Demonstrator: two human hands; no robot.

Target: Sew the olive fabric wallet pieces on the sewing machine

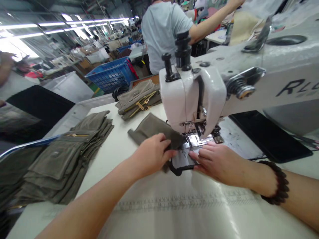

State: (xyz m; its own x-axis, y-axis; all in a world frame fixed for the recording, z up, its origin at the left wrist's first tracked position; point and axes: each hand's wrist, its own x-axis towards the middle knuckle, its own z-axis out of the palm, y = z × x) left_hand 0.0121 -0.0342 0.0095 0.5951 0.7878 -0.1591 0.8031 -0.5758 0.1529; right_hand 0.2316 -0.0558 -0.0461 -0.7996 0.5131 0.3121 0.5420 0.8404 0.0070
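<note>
An olive-green fabric panel (159, 127) lies on the machine bed, its right end at the presser foot and needle of a white sewing machine (174, 99). My left hand (153, 154) is closed at the panel's near edge, thumb and fingers bent toward each other. Just right of it, a dark narrow strip (178, 171) curves toward me at the front of the metal plate. My right hand (219, 162) has its fingertips low on the plate, with the strip's end at its thumb. The fingers partly hide that end. A beaded bracelet circles my right wrist.
Stacked olive fabric pieces (62, 156) with zips lie at the left. More pieces with gold zip pulls (141, 99) rest behind. A ruler scale (186, 202) runs along the near table. A black slab (269, 136) lies at right. Beyond are a blue crate (112, 74) and a person (161, 33).
</note>
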